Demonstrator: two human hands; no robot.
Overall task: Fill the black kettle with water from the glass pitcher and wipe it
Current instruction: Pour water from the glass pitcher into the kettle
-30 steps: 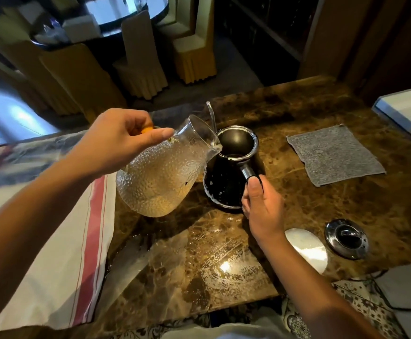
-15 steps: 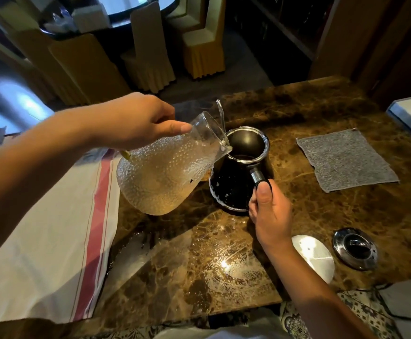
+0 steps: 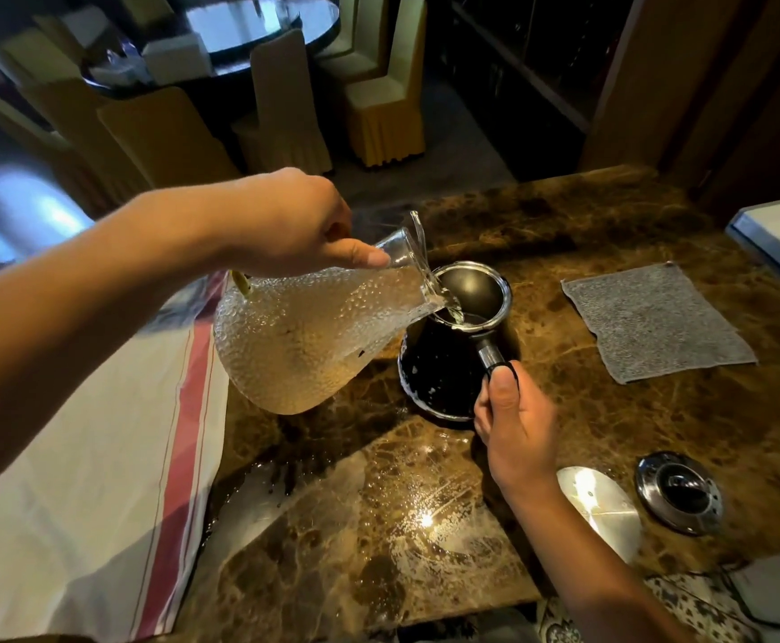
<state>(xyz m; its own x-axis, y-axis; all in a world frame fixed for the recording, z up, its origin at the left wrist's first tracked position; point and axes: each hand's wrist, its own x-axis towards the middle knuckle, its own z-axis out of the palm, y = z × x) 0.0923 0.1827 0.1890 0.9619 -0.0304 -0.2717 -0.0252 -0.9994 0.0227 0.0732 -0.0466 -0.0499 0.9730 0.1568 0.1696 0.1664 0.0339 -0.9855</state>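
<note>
The black kettle [image 3: 448,359] stands upright on the marble counter [image 3: 610,410], a little right of centre and between our two arms. Our right hand [image 3: 515,424] is closed around its handle [image 3: 492,355], which runs from the rim toward us and slightly to the right, so the kettle lies just beyond that hand. Our left hand [image 3: 295,220] is wrapped around the neck of the glass pitcher [image 3: 313,336], thumb laid along the glass. The pitcher is tipped steeply, its long axis running from lower left up to the right, with the spout over the left edge of the kettle's open mouth [image 3: 471,290]. A thin stream of water [image 3: 453,308] falls from lip to opening, so we judge the filling to be under way and not finished; how high the water stands inside we cannot tell.

The next move turns on that lip-over-rim relation: the pitcher must come upright and travel left, away from the kettle, while the right hand, the nearer one, steadies it.

By count we see one kettle, one pitcher, one grey cloth [image 3: 657,322] lying flat well to the right, one dark round lid [image 3: 678,491] and one pale disc [image 3: 599,508] near right, and one striped towel [image 3: 100,457] on the left. The counter in front of us looks wet.
</note>
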